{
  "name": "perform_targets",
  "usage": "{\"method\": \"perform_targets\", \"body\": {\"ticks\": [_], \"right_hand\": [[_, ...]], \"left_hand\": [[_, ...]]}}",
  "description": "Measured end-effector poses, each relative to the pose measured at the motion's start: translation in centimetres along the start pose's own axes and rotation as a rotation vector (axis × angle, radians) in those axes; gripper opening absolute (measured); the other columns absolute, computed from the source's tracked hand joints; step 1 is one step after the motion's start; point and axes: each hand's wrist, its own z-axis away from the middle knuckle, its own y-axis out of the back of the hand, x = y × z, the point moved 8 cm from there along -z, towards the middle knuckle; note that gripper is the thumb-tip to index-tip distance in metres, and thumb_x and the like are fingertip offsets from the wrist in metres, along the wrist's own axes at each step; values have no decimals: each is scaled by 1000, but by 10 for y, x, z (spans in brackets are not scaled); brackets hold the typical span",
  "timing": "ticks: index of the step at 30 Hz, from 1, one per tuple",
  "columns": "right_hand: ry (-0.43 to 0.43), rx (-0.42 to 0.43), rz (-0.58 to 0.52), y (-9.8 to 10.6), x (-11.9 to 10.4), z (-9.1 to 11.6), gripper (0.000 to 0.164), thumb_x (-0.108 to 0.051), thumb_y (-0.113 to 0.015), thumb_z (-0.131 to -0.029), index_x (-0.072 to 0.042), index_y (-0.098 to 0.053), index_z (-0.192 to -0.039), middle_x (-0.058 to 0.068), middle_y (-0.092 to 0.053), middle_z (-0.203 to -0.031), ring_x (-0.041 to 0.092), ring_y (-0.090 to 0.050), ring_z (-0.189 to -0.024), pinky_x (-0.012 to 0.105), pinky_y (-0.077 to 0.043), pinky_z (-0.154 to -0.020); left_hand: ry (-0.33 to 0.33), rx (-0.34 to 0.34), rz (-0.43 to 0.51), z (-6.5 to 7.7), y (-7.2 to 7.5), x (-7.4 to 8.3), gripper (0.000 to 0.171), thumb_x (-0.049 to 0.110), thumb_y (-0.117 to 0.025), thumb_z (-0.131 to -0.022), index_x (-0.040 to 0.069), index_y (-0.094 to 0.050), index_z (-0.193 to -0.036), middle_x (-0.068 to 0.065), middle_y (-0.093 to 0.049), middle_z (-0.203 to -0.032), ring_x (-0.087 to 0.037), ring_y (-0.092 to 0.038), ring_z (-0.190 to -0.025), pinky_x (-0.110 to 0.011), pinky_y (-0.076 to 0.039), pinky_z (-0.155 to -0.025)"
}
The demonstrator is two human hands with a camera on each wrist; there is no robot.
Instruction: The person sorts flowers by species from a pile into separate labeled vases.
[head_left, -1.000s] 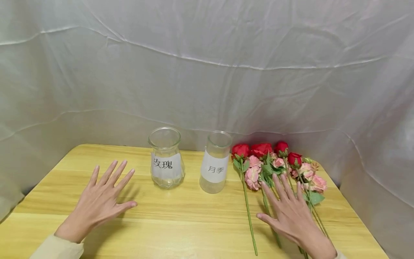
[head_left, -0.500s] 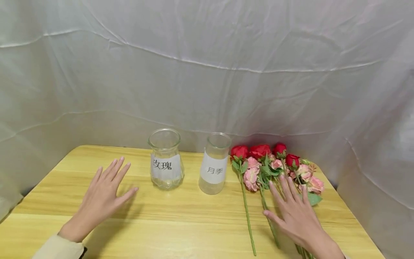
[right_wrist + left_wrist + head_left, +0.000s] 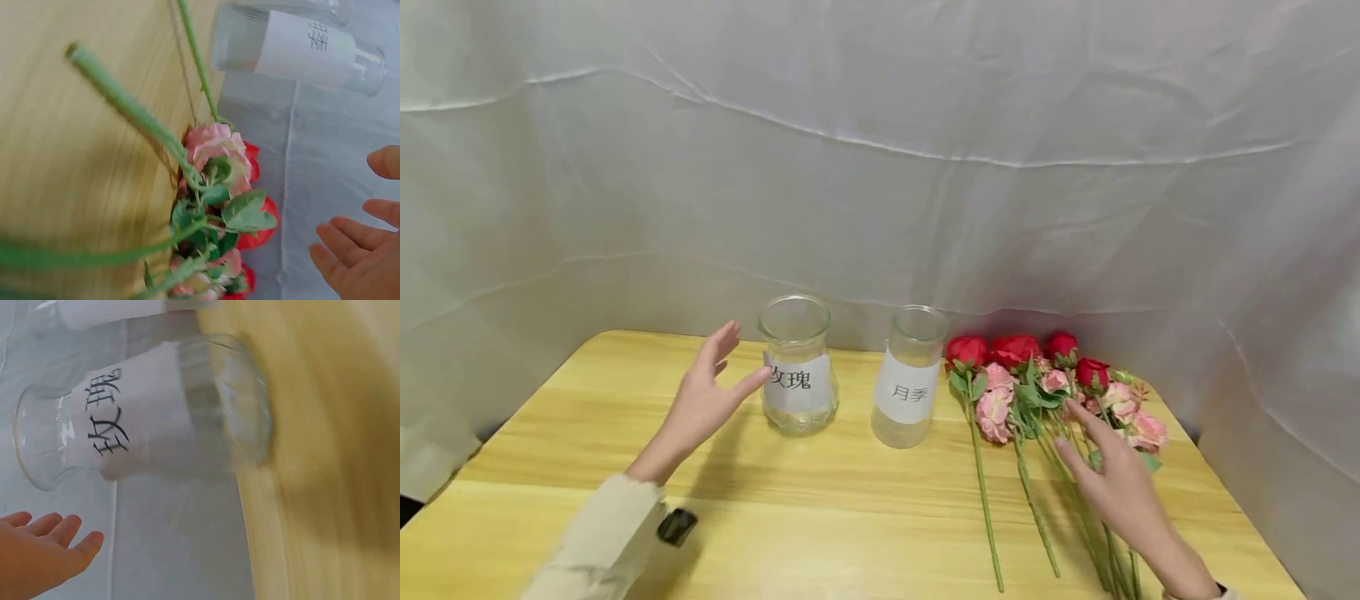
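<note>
My left hand (image 3: 698, 404) is raised to the left of a flared glass vase (image 3: 797, 421), its thumb close to the paper label reading 玫瑰; whether they touch I cannot tell. In the left wrist view a gap shows between the fingers and the vase (image 3: 206, 406). My right hand (image 3: 1118, 487) hovers over the green stems of the artificial flowers at the right, fingers loosely bent and holding nothing visible. Red blooms (image 3: 967, 353) lie at the back, with pink blooms (image 3: 995, 414) in front of and among them. Green stems (image 3: 112, 94) cross the right wrist view.
A straight glass cylinder vase (image 3: 901, 429) labelled 月季 stands between the flared vase and the flowers. Everything is on a wood-grain table (image 3: 820, 517). Grey cloth (image 3: 880, 208) hangs behind and along the sides. A small black object (image 3: 677, 527) sits at the left cuff.
My left hand has moved right and forward towards the flared vase and turned partly onto its side. My right hand has turned, its spread fingers now bending. Vases and flowers stay in place.
</note>
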Motion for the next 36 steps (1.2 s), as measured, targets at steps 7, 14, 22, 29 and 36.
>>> {"method": "perform_targets", "body": {"ticks": [7,14,22,29,36], "right_hand": [[-139,-57,-231,-10,18,-9,45,-19,-57,-99,4,-49,-136,21,-60,-124,6,-58,-103,10,-43,-80],[-254,-209,-463,-33,20,-14,47,-17,-56,-99,8,-44,-137,26,-57,-126,15,-61,-105,26,-50,-85],[-266,-287,-553,-60,13,-17,50,-14,-58,-97,11,-42,-137,27,-56,-126,33,-59,-111,31,-50,-88],[-261,-268,-517,-83,14,-20,43,-6,-61,-94,13,-49,-130,26,-61,-118,33,-61,-106,23,-49,-83],[-289,-269,-481,-94,14,-21,35,2,-60,-92,14,-53,-124,26,-63,-109,33,-63,-97,32,-54,-79]], "left_hand": [[55,-39,188,-30,-20,2,94,26,-69,-90,7,-3,-155,-17,-14,-158,-32,-17,-143,-46,-18,-114],[73,-36,209,-37,-23,3,97,26,-70,-88,8,-3,-155,-16,-9,-159,-33,-17,-142,-44,-19,-114],[96,-47,191,-44,-28,-1,96,26,-71,-89,5,-4,-154,-20,-17,-157,-38,-19,-141,-47,-20,-113],[99,-48,183,-48,-31,-5,93,24,-70,-89,3,-6,-154,-17,-27,-154,-39,-30,-135,-50,-26,-110],[110,-38,197,-50,-29,-4,91,23,-72,-87,0,-11,-152,-17,-33,-149,-35,-32,-134,-48,-26,-110]]}}
